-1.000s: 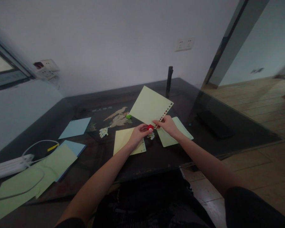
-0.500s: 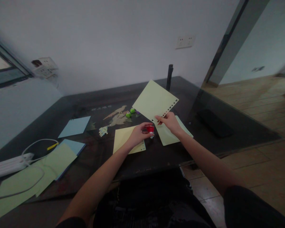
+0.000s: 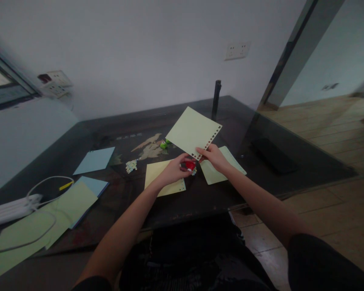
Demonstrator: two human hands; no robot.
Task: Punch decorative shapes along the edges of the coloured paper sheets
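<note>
A small red and white object (image 3: 189, 165) is gripped between the thumb and fingers of my left hand (image 3: 175, 169). My right hand (image 3: 214, 157) pinches a pale yellow-green sheet (image 3: 191, 128) by its lower corner, raised above the table. A row of dark heart-shaped marks or holes runs along that sheet's right edge. Below my left hand lies a yellow sheet (image 3: 154, 173) with small marks near its corner. Under my right hand is another pale green sheet (image 3: 212, 174). Small paper bits show partly beneath the red object.
Green figures (image 3: 164, 144) stand behind the sheets, beside a pile of paper bits (image 3: 131, 166). Blue paper (image 3: 96, 160), green sheets (image 3: 27, 238) and a white power strip (image 3: 10, 212) lie left. A dark flat object (image 3: 273, 155) is right; a black upright (image 3: 216, 101) stands behind.
The raised sheet and my right hand have moved slightly left, and the sheet's top is lower. My left hand has shifted a little left and up, with the red object now tilted.
</note>
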